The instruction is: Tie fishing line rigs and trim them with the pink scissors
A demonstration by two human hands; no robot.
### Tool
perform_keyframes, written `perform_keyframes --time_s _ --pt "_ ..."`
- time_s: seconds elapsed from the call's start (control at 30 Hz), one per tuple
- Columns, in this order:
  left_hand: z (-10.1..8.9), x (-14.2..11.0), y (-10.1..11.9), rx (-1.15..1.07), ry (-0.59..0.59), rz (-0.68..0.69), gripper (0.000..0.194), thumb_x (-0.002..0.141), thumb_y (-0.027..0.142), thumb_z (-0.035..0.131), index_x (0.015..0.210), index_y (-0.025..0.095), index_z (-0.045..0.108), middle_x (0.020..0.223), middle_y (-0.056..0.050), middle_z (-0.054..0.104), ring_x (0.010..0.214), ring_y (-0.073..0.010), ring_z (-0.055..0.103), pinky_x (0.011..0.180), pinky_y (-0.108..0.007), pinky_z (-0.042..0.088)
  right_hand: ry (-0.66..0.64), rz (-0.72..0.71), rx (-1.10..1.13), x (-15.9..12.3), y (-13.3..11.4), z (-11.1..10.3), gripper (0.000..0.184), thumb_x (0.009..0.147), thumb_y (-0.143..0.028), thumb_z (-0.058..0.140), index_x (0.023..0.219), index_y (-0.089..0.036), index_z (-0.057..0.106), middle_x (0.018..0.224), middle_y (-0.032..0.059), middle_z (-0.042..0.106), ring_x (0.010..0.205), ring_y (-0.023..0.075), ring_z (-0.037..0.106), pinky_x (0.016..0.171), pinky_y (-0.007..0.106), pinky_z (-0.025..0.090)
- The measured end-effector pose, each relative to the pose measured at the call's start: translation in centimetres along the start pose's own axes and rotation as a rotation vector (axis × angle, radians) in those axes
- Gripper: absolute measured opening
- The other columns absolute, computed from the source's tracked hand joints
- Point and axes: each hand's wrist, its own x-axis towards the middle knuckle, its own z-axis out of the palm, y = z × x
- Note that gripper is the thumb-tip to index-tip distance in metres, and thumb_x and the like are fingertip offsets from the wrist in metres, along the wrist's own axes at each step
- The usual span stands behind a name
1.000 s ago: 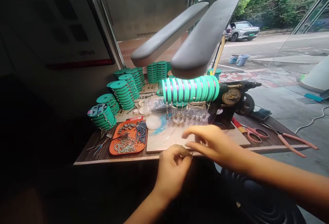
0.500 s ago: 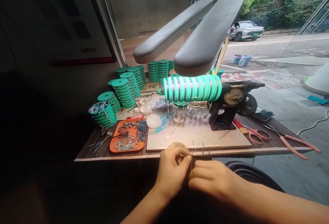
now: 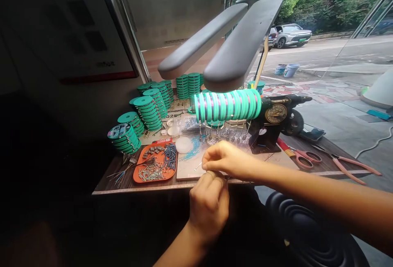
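My left hand [image 3: 210, 199] is closed, knuckles up, at the board's front edge; its fingertips are hidden, and I cannot make out what they hold. Over it reaches my right hand [image 3: 222, 158], thumb and fingers pinched together just above the left knuckles. Anything in that pinch is too small to see. Beside the right fingertips a thin metal needle-like tool [image 3: 197, 167] lies on the pale board [image 3: 186, 173], partly covered by them. Behind the hands, a row of green line spools [image 3: 229, 105] sits on a black winder [image 3: 265, 134], with small weights hanging below.
An orange tray [image 3: 137, 177] of small tackle parts stands left, near stacked green spools [image 3: 149, 113]. A white round lid [image 3: 184, 145] and blue strands [image 3: 193, 150] lie on the board. Scissors [image 3: 303, 160] and pliers [image 3: 350, 167] lie right. A grey lamp [image 3: 230, 68] overhangs.
My right hand has moved up and left, crossing over my left hand, which has turned knuckles up and dropped slightly. The thin line seen between the hands before is now hidden. The view has shifted slightly.
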Motion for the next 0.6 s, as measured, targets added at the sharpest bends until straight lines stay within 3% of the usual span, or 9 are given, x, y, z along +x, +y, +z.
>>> perform_keyframes --time_s 0.1,0.13,0.2,0.23,0.3,0.47,0.53,0.6 --pt "-0.3 1.0 0.2 -0.686 -0.175 -0.664 0.008 0.068 0.015 0.061 0.061 0.013 0.059 0.060 0.001 0.049 0.051 -0.0070 0.038 0.044 -0.016 0.030 0.191 -0.199 -0.220 -3.5 0.4 -0.4 0.012 0.077 -0.019 0.051 0.079 -0.012 0.061 0.070 0.0032 0.057 0.059 0.0123 0.047 0.053 0.024 0.035" --pt "-0.3 1.3 0.0 -0.848 -0.233 -0.810 0.009 0.065 0.016 0.063 0.059 0.013 0.057 0.057 0.002 0.044 0.048 -0.0052 0.034 0.040 -0.014 0.025 0.259 -0.389 -0.416 -4.6 0.8 -0.4 0.017 0.081 -0.017 0.046 0.077 -0.012 0.062 0.067 0.0040 0.056 0.059 0.0132 0.045 0.053 0.025 0.033" --pt "-0.3 1.7 -0.3 -0.998 -0.324 -0.933 0.014 0.059 0.017 0.064 0.055 0.012 0.052 0.054 0.005 0.037 0.044 -0.0028 0.027 0.038 -0.012 0.019 0.292 -0.706 -0.793 -6.4 1.8 0.1 0.026 0.085 -0.011 0.039 0.074 -0.011 0.062 0.063 0.0046 0.055 0.056 0.0143 0.042 0.050 0.028 0.028" --pt "-0.2 1.8 -0.5 -1.013 -0.352 -0.940 0.016 0.057 0.017 0.064 0.053 0.012 0.049 0.053 0.006 0.034 0.043 -0.0020 0.026 0.038 -0.012 0.018 0.294 -0.819 -0.933 -6.9 2.4 0.5 0.028 0.086 -0.008 0.038 0.073 -0.011 0.062 0.063 0.0050 0.056 0.055 0.0147 0.042 0.049 0.029 0.027" --pt "0.0 1.8 -0.6 -1.045 -0.383 -0.954 0.020 0.056 0.018 0.064 0.051 0.013 0.045 0.052 0.007 0.031 0.042 -0.0009 0.025 0.038 -0.011 0.017 0.296 -0.916 -1.062 -7.4 3.3 1.4 0.026 0.084 -0.005 0.040 0.070 -0.012 0.062 0.066 0.0055 0.058 0.056 0.0152 0.044 0.050 0.030 0.026" --pt "0.3 1.0 -0.3 -0.978 -0.314 -0.876 0.017 0.061 0.018 0.064 0.053 0.013 0.049 0.051 0.006 0.035 0.041 -0.0022 0.027 0.039 -0.014 0.022 0.244 -0.847 -0.943 -7.4 3.7 3.1 0.034 0.087 -0.006 0.032 0.067 -0.012 0.060 0.059 0.0046 0.055 0.055 0.0155 0.042 0.049 0.030 0.028" --pt "0.4 0.5 0.0 -0.837 -0.215 -0.746 0.012 0.065 0.014 0.063 0.057 0.013 0.055 0.057 0.002 0.045 0.047 -0.0048 0.036 0.043 -0.016 0.029 0.166 -0.785 -0.740 -7.6 3.1 3.2 0.039 0.088 -0.006 0.027 0.066 -0.012 0.058 0.058 0.0042 0.054 0.056 0.0146 0.042 0.051 0.028 0.032" --pt "0.4 0.0 0.0 -0.531 -0.116 -0.455 0.010 0.069 0.009 0.059 0.060 0.014 0.058 0.068 -0.001 0.053 0.058 -0.0093 0.047 0.053 -0.019 0.037 0.097 -0.716 -0.501 -7.4 2.1 2.7 0.036 0.088 -0.009 0.030 0.064 -0.013 0.057 0.060 0.0042 0.056 0.059 0.0136 0.044 0.055 0.026 0.037"
